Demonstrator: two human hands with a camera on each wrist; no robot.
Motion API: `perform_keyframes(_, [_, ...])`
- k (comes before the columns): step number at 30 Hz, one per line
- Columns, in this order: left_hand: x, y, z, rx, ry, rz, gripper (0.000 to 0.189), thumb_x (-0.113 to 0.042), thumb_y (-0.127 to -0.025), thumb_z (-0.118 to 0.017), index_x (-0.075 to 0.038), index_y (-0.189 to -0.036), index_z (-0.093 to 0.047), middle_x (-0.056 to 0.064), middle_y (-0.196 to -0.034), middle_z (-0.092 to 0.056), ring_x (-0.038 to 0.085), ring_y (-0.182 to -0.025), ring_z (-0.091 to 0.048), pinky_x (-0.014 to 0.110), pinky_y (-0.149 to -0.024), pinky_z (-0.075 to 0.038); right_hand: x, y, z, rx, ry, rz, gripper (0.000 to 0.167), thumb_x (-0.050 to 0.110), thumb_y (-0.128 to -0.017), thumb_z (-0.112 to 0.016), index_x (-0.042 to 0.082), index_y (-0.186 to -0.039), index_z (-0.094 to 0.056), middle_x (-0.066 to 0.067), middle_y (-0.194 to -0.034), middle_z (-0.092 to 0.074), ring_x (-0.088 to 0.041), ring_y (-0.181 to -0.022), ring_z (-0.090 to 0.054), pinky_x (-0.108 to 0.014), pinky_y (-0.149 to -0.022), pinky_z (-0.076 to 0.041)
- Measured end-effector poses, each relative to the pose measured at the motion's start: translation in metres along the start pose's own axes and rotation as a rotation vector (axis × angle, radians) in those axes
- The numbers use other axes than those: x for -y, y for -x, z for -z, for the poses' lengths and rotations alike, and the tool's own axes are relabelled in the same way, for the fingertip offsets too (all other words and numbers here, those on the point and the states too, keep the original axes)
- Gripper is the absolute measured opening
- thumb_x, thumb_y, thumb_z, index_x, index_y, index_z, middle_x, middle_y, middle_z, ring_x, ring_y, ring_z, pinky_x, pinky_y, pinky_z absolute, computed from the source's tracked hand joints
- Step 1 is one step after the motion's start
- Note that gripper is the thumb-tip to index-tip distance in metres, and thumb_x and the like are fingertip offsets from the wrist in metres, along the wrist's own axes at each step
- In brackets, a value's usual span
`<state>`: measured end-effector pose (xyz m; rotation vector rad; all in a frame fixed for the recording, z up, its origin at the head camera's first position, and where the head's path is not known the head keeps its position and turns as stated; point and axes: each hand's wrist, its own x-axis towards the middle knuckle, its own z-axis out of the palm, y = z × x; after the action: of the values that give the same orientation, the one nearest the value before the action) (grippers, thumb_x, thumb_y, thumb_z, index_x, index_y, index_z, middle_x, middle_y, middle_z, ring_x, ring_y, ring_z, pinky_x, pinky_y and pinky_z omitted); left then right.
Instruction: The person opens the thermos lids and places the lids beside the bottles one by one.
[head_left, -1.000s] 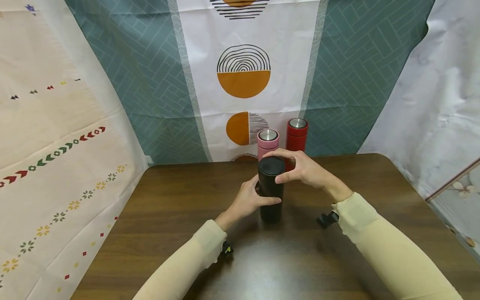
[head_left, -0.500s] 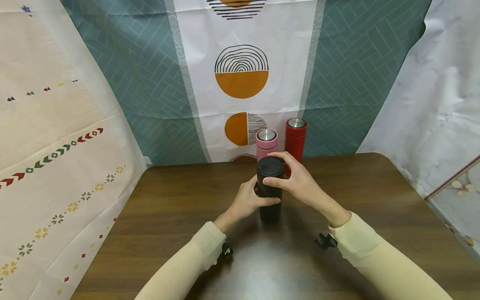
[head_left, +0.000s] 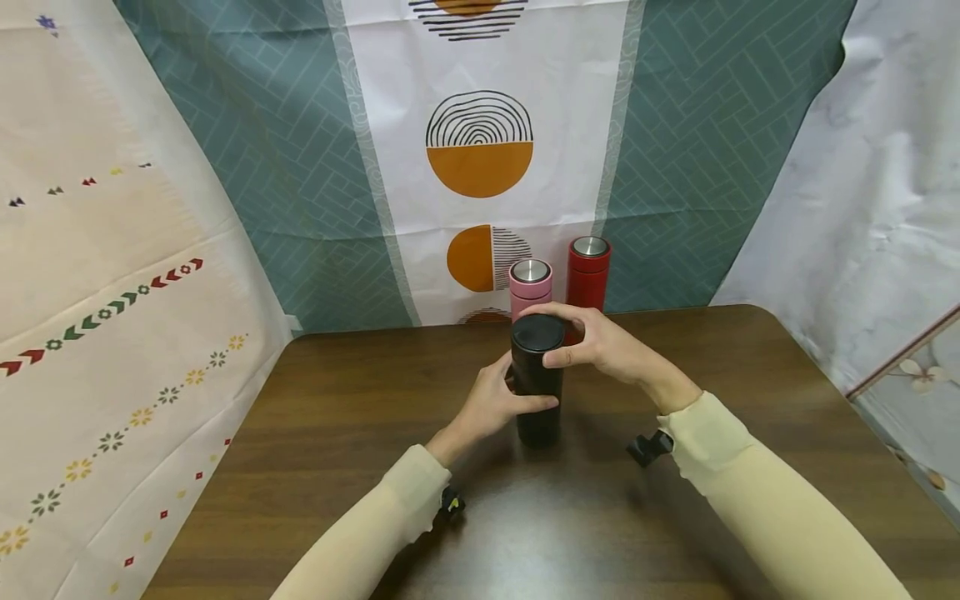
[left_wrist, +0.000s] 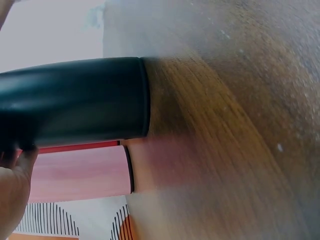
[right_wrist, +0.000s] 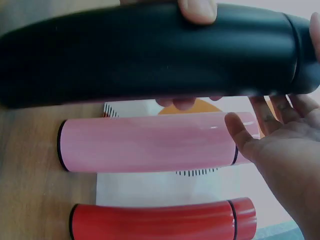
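A tall black thermos (head_left: 538, 387) stands upright on the table in the head view. My left hand (head_left: 489, 402) grips its body from the left, with the thumb across the front. At its top, my right hand (head_left: 609, 346) curls round the black lid (head_left: 538, 332), thumb on the near right side and fingers behind. The right wrist view shows the seam below the lid (right_wrist: 306, 55), with the right hand's fingers partly hidden behind it. In the left wrist view the thermos's base meets the table, while most of the left hand (left_wrist: 14, 192) is out of frame.
A pink thermos (head_left: 530, 290) with a silver top stands just behind the black one. Further back and to the right is a red thermos (head_left: 588, 275). The wooden table (head_left: 360, 392) ends at a patterned cloth (head_left: 480, 167) hanging behind it.
Round the lid, my right hand turned so its thumb came to the front, then turned back, thumb to the right. The left hand has kept its grip; the view has shifted slightly.
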<state>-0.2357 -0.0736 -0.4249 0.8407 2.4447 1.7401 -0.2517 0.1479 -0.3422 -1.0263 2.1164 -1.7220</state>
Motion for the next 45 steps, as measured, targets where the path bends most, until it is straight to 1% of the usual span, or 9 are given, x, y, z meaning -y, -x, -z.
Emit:
perform_keyframes(3, [0.0,0.0,-0.001,0.003,-0.001,-0.002,0.071,-0.025,-0.085,-0.088,-0.022,-0.147,-0.053,-0.002,-0.13,-0.069,0.016,-0.115,-0.066,0.046,-0.105,-0.052,-0.003,0.0,0.004,0.04,-0.027,0.01,0.058,0.016,-0.091,-0.075,0.013,-0.147,-0.056,-0.01,-0.135,-0.065,-0.034,-0.122,-0.059,-0.051,-0.102,-0.05])
perform_keyframes(8, [-0.002,-0.001,-0.003,-0.006,-0.005,-0.012,0.071,-0.025,-0.084,-0.088,-0.021,-0.146,-0.054,-0.002,-0.127,-0.07,0.015,-0.113,-0.067,0.043,-0.103,-0.053,-0.001,0.005,0.002,0.03,-0.025,0.001,0.067,0.02,-0.094,-0.075,0.014,-0.155,-0.047,-0.01,-0.14,-0.062,-0.032,-0.127,-0.057,-0.051,-0.107,-0.048])
perform_keyframes(14, [-0.002,0.0,-0.004,-0.014,-0.006,-0.014,0.071,-0.024,-0.084,-0.088,-0.021,-0.147,-0.054,-0.001,-0.128,-0.07,0.015,-0.113,-0.067,0.042,-0.103,-0.054,0.008,0.016,-0.014,-0.128,0.089,-0.043,0.083,0.029,-0.091,-0.079,0.015,-0.16,-0.036,-0.009,-0.147,-0.053,-0.032,-0.136,-0.05,-0.058,-0.112,-0.043])
perform_keyframes(21, [-0.002,0.0,-0.004,-0.025,-0.01,-0.019,0.07,-0.023,-0.083,-0.088,-0.021,-0.145,-0.055,-0.002,-0.128,-0.07,0.013,-0.113,-0.068,0.039,-0.102,-0.054,0.011,0.015,-0.034,-0.325,0.153,-0.043,0.065,0.021,-0.088,-0.083,0.011,-0.143,-0.051,-0.01,-0.136,-0.058,-0.031,-0.128,-0.056,-0.055,-0.112,-0.044])
perform_keyframes(24, [-0.002,0.0,-0.003,-0.025,-0.011,-0.015,0.07,-0.023,-0.083,-0.089,-0.02,-0.145,-0.055,-0.001,-0.128,-0.07,0.014,-0.113,-0.068,0.04,-0.103,-0.054,0.009,0.013,-0.032,-0.321,0.137,-0.013,0.06,0.017,-0.088,-0.083,0.013,-0.141,-0.057,-0.007,-0.132,-0.061,-0.027,-0.124,-0.058,-0.053,-0.112,-0.044])
perform_keyframes(28, [-0.002,0.0,-0.001,-0.037,-0.009,-0.008,0.071,-0.023,-0.082,-0.089,-0.021,-0.145,-0.055,-0.002,-0.129,-0.07,0.015,-0.114,-0.067,0.044,-0.104,-0.053,0.005,0.01,-0.026,-0.25,0.098,0.018,0.057,0.019,-0.09,-0.081,0.018,-0.143,-0.06,-0.004,-0.13,-0.062,-0.024,-0.122,-0.058,-0.051,-0.113,-0.042])
perform_keyframes(37, [0.0,0.0,-0.001,-0.03,-0.018,-0.004,0.071,-0.024,-0.084,-0.088,-0.021,-0.146,-0.054,-0.002,-0.128,-0.07,0.015,-0.114,-0.067,0.045,-0.105,-0.052,0.001,0.009,-0.014,-0.08,0.046,0.016,0.06,0.022,-0.095,-0.075,0.019,-0.151,-0.05,-0.006,-0.137,-0.055,-0.029,-0.128,-0.054,-0.055,-0.11,-0.042])
perform_keyframes(40, [0.0,0.001,-0.003,-0.023,-0.022,-0.002,0.071,-0.024,-0.084,-0.088,-0.021,-0.146,-0.054,-0.002,-0.128,-0.07,0.014,-0.115,-0.066,0.043,-0.104,-0.053,0.002,0.013,-0.018,-0.102,0.073,-0.008,0.07,0.025,-0.095,-0.076,0.016,-0.156,-0.043,-0.006,-0.142,-0.049,-0.03,-0.131,-0.052,-0.058,-0.113,-0.041])
perform_keyframes(45, [-0.001,0.0,-0.003,-0.03,-0.02,-0.015,0.07,-0.023,-0.083,-0.088,-0.02,-0.145,-0.055,-0.001,-0.129,-0.07,0.014,-0.115,-0.067,0.043,-0.103,-0.054,0.007,0.014,-0.032,-0.266,0.194,0.005,0.07,0.025,-0.089,-0.083,0.011,-0.148,-0.046,-0.007,-0.139,-0.049,-0.028,-0.132,-0.05,-0.057,-0.116,-0.039])
